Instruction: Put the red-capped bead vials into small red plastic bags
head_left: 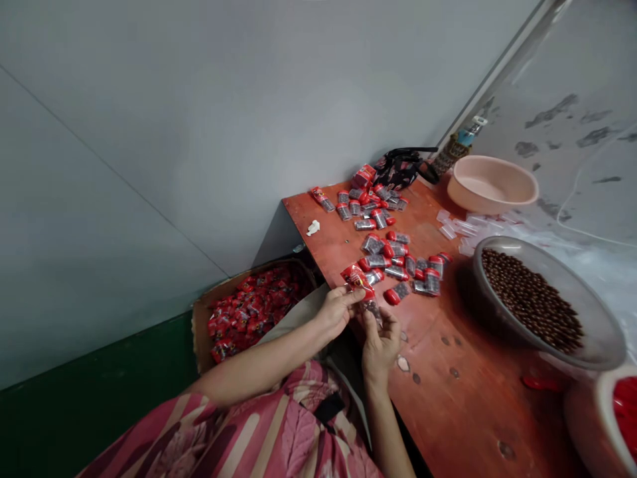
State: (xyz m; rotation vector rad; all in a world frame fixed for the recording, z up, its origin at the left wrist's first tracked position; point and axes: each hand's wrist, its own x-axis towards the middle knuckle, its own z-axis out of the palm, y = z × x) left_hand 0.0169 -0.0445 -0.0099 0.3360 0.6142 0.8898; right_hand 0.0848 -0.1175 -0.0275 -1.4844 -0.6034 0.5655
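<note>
At the table's near edge, my left hand (340, 311) and my right hand (381, 342) hold one red-and-clear candy packet (360, 282) between them. Dark round candies show through its lower end. My left fingers pinch its side, while my right thumb and fingers grip the bottom. Just beyond the packet lie several small clear candy jars (395, 249) with red caps, filled with dark candies. A second group of these capped jars (378, 218) lies farther back, with a red wrapped packet (322, 198) at its left.
On the reddish table (448, 405) stand a grey bowl (490, 255) of brown round candies, a pink basin (492, 182) and a tub (584, 418) of red pieces. Clear empty tubes (465, 228) lie near the basin. Left, below, a cardboard box (202, 332) holds many red packets.
</note>
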